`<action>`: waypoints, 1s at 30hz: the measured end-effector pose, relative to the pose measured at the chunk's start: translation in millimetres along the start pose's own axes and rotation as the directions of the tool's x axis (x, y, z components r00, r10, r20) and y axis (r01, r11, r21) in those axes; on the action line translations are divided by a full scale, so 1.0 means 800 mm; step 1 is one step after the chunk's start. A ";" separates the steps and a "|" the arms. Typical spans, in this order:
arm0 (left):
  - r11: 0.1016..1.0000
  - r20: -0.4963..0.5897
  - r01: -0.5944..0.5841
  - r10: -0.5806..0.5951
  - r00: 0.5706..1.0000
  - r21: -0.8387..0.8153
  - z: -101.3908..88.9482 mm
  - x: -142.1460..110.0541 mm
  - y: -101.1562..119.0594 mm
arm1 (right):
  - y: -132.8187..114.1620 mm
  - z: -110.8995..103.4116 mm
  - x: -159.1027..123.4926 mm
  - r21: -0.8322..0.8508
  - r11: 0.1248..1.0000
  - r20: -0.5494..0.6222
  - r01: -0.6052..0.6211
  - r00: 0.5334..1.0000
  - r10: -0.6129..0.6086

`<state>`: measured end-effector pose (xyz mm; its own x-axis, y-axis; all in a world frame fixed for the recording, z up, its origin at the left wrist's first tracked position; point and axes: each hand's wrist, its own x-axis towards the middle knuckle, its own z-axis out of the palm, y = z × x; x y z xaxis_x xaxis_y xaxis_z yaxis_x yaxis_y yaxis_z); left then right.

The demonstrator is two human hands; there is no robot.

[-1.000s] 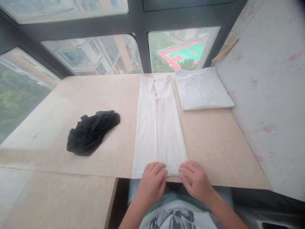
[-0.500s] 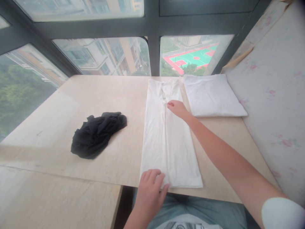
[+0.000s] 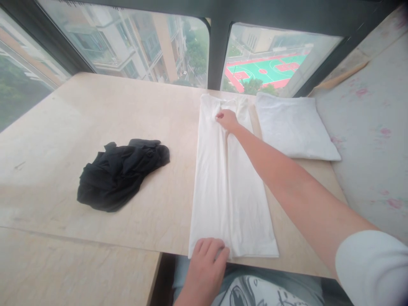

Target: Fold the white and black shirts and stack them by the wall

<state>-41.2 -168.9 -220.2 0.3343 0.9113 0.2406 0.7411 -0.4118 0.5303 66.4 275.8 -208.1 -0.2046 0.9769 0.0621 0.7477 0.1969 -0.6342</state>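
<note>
The left hand (image 3: 207, 265) lies flat, fingers together, on the near hem of the white shirt (image 3: 228, 187), with its wrist cut off by the bottom of the picture. The right hand (image 3: 226, 120) is stretched to the far end, fingertips curled down at the collar; whether they pinch the cloth or only press on it cannot be told, since the hand hides its own grip. The forearm crosses over the shirt's right half and covers part of it. The shirt lies as a long narrow strip, sides folded in, running from the near edge of the board (image 3: 95, 110) to just short of the far edge, its near hem level with the board's lip. Just right of its far half, a folded white cloth (image 3: 295, 125) lies square, its right corner touching the flowered wall covering (image 3: 369, 127). Well left of the shirt, a crumpled black garment (image 3: 119, 172) lies in a heap; what kind it is cannot be made out. No writing or label shows on any cloth; a dark print on the person's top shows at the bottom edge but cannot be read. Bare board lies between heap and shirt and all along the left, up to the windows (image 3: 127, 38).
</note>
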 end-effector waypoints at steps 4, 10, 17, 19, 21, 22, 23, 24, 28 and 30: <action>1.000 0.045 0.027 -0.026 0.999 -0.016 -0.004 0.002 0.004 | 0.014 0.007 -0.009 -0.082 0.996 -0.032 0.036 0.999 -0.039; 1.000 0.032 0.013 -0.013 0.999 -0.014 -0.008 0.002 0.000 | 0.021 0.013 -0.068 -0.190 0.922 -0.017 0.338 0.938 -0.347; 0.996 0.068 0.012 -0.018 0.998 0.083 -0.010 -0.001 0.004 | 0.009 0.008 -0.130 -0.156 0.957 0.025 0.247 0.969 -0.246; 0.991 0.027 -0.022 0.019 0.999 0.133 -0.015 -0.003 0.005 | 0.005 -0.004 -0.169 -0.098 0.951 -0.048 0.294 0.953 -0.300; 0.979 -0.037 -0.052 0.060 0.997 0.199 -0.021 -0.008 0.002 | 0.008 -0.018 -0.227 -0.039 0.926 -0.063 0.376 0.924 -0.378; 0.971 -0.063 -0.058 0.075 0.995 0.234 -0.025 -0.012 -0.002 | 0.012 -0.026 -0.261 -0.019 0.908 -0.052 0.419 0.906 -0.420; 0.962 -0.080 -0.059 0.084 0.993 0.267 -0.028 -0.016 -0.006 | 0.019 -0.034 -0.297 -0.007 0.893 -0.048 0.450 0.892 -0.450; 0.953 -0.089 -0.058 0.088 0.992 0.297 -0.030 -0.020 -0.011 | 0.027 -0.043 -0.333 -0.001 0.890 -0.053 0.455 0.889 -0.455; 0.921 -0.071 -0.088 0.124 0.990 0.378 -0.035 -0.034 -0.033 | 0.056 -0.071 -0.464 -0.026 0.897 -0.048 0.441 0.896 -0.442; 0.915 -0.030 -0.117 0.140 0.990 0.387 -0.034 -0.038 -0.043 | 0.062 -0.076 -0.512 -0.062 0.891 0.022 0.450 0.893 -0.450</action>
<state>-92.5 -182.9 -223.6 0.4167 0.8444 0.3366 0.8639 -0.4831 0.1424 225.7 -109.8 -218.2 -0.5329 0.7818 0.3237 0.6131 0.6204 -0.4891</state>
